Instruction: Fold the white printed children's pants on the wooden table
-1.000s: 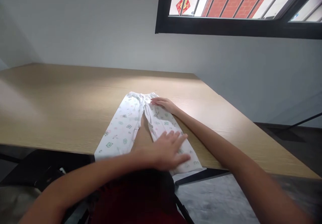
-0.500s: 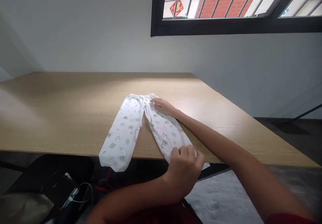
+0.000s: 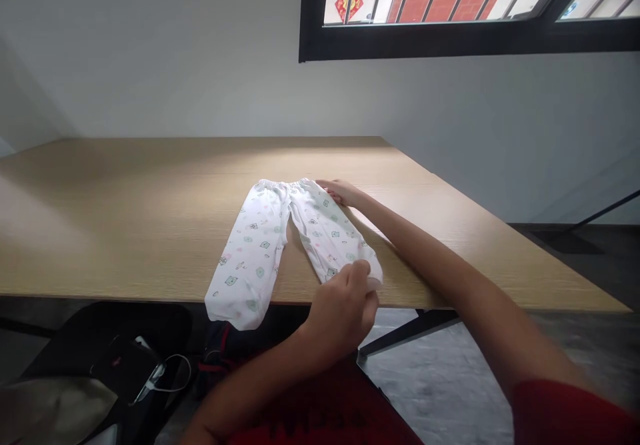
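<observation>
A pair of small white pants (image 3: 255, 245) with a green and pink print lies on the table, gathered waistband away from me. The hem of the left-hand leg hangs a little over the front edge. My left hand (image 3: 345, 305) is closed on the hem of the right-hand leg, bunching the cloth at the table's edge. At the waistband's right corner, my right hand (image 3: 341, 192) has its fingers curled in against the side of the pants, seemingly pinching the cloth. Its fingertips are partly hidden.
The wooden table (image 3: 150, 232) reaches back to a grey wall. Below its front edge, at left, a black chair (image 3: 165, 325) bears a dark device (image 3: 123, 368) with a white cable. A barred window (image 3: 425, 38) is above.
My right hand has slid off the upper leg to the pants' right side, its fingers curling. My left hand has moved up and left with the hem, which now shows lifted.
</observation>
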Motion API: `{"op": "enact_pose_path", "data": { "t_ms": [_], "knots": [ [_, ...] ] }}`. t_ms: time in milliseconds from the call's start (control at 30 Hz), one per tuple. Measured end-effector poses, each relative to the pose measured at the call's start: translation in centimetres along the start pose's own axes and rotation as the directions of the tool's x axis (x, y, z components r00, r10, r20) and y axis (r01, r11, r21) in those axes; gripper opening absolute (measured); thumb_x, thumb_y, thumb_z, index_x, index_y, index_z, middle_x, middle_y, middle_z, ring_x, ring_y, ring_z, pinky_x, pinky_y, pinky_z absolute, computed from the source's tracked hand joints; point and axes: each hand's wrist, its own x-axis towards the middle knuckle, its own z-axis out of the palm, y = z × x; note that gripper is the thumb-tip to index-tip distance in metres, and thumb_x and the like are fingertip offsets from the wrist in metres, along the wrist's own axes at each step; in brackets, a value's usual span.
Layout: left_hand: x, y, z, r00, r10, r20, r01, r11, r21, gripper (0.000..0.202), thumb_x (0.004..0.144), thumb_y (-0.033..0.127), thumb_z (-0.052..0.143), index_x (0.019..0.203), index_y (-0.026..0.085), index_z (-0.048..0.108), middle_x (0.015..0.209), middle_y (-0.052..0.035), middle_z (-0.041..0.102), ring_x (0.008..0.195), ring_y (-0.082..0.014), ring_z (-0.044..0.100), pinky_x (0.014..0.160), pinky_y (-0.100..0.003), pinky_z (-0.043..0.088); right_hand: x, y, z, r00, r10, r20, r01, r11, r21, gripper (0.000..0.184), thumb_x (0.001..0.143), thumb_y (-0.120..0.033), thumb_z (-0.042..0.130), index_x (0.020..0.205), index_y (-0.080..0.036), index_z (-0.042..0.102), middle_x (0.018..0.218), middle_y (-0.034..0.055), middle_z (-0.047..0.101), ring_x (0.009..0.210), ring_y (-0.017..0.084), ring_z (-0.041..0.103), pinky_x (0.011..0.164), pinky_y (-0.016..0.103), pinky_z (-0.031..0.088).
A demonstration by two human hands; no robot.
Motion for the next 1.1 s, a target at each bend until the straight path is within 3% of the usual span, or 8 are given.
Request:
{"op": "enact_pose_path", "data": {
  "t_ms": [100, 200, 367, 433, 633, 767, 933, 1100],
  "knots": [
    [-0.6, -0.4, -1.1, 0.99, -0.097, -0.1, 0.085, 0.989, -0.12, 0.012, 0.078, 0.021, 0.042, 0.085, 0.023, 0.033, 0.069, 0.0, 0.052, 0.06, -0.015, 0.053, 0.052, -0.025, 0.043, 1.1, -1.8, 0.4, 0.995, 0.09, 0.035, -0.091, 0.995, 0.027, 0.035, 0.073, -0.034, 0.063, 0.056, -0.018, 0.038, 0.044, -0.0067, 0.027, 0.036, 0.004, 0.022, 0.03, 0.02, 0.02],
    [-2.3, -0.9, -3.0, 0.926, -0.287, -0.245, 0.207, 0.929, -0.307, 0.015, 0.079, 0.029, 0.045, 0.086, 0.024, 0.033, 0.061, 0.0037, 0.048, 0.045, -0.0106, 0.048, 0.04, -0.02, 0.039, 2.0, -4.9, 1.7, 0.999, 0.037, 0.014, -0.039, 0.988, 0.149, 0.021, 0.076, -0.017, 0.055, 0.059, -0.017, 0.042, 0.045, -0.0044, 0.035, 0.04, 0.006, 0.033, 0.035, 0.018, 0.031],
    [-6.5, -2.7, -6.9, 0.592, -0.618, -0.518, 0.379, 0.78, -0.498, 0.029, 0.079, 0.038, 0.052, 0.099, 0.022, 0.039, 0.07, 0.0008, 0.055, 0.047, -0.0123, 0.055, 0.038, -0.019, 0.042, 3.8, -10.7, 5.7, 0.998, -0.059, -0.006, 0.059, 0.981, 0.183, 0.015, 0.076, -0.009, 0.05, 0.064, -0.015, 0.045, 0.049, -0.002, 0.042, 0.044, 0.006, 0.042, 0.044, 0.016, 0.04],
    [-8.0, -4.0, -8.2, 0.518, -0.658, -0.546, 0.525, 0.749, -0.405, 0.03, 0.079, 0.038, 0.052, 0.103, 0.021, 0.045, 0.072, -0.0008, 0.056, 0.052, -0.0152, 0.058, 0.043, -0.024, 0.047, 4.1, -11.8, 8.2, 0.997, -0.076, 0.007, 0.074, 0.986, 0.15, 0.018, 0.075, -0.009, 0.051, 0.06, -0.015, 0.043, 0.049, -0.0008, 0.043, 0.043, 0.007, 0.043, 0.043, 0.017, 0.039],
    [-9.4, -7.4, -8.4, 0.793, -0.29, -0.536, 0.549, 0.721, 0.422, 0.026, 0.08, 0.018, 0.049, 0.094, 0.03, 0.067, 0.127, -0.0108, 0.038, 0.114, -0.0363, 0.042, 0.087, -0.061, 0.037, 2.5, -9.0, 14.2, 0.973, -0.229, -0.032, 0.229, 0.973, 0.005, 0.02, 0.073, -0.013, 0.049, 0.054, -0.016, 0.042, 0.049, -0.0022, 0.044, 0.047, 0.008, 0.042, 0.045, 0.018, 0.032],
    [-8.7, -6.4, -6.4, 0.918, -0.206, -0.34, 0.37, 0.754, 0.543, 0.035, 0.08, 0.01, 0.046, 0.098, 0.033, 0.065, 0.13, -0.0072, 0.041, 0.124, -0.0408, 0.029, 0.09, -0.074, 0.019, 2.4, -6.7, 13.3, 0.921, -0.388, -0.029, 0.384, 0.919, -0.092, 0.011, 0.076, -0.02, 0.049, 0.066, -0.016, 0.051, 0.056, -0.004, 0.05, 0.055, 0.009, 0.047, 0.051, 0.018, 0.033],
    [-6.2, -5.4, -7.0, 0.998, -0.066, 0.001, 0.06, 0.91, 0.41, 0.032, 0.083, 0.014, 0.042, 0.103, 0.028, 0.062, 0.126, -0.0023, 0.049, 0.128, -0.033, 0.028, 0.101, -0.062, 0.023, 0.9, -6.3, 8.8, 0.855, -0.418, 0.307, 0.47, 0.875, -0.118, 0.017, 0.081, -0.022, 0.048, 0.088, -0.013, 0.06, 0.079, 0.0033, 0.061, 0.07, 0.012, 0.055, 0.062, 0.021, 0.041],
    [1.9, -10.1, -10.8, 0.969, -0.044, 0.245, -0.03, 0.956, 0.29, 0.039, 0.091, 0.025, 0.028, 0.126, 0.019, 0.043, 0.131, -0.0071, 0.046, 0.116, -0.0213, 0.046, 0.096, -0.039, 0.041, -4.0, -6.1, 6.9, 0.679, -0.403, 0.614, 0.615, 0.769, -0.175, 0.035, 0.093, -0.033, 0.033, 0.114, -0.02, 0.057, 0.118, 0.0044, 0.054, 0.107, 0.019, 0.049, 0.092, 0.033, 0.038]
  ]
}}
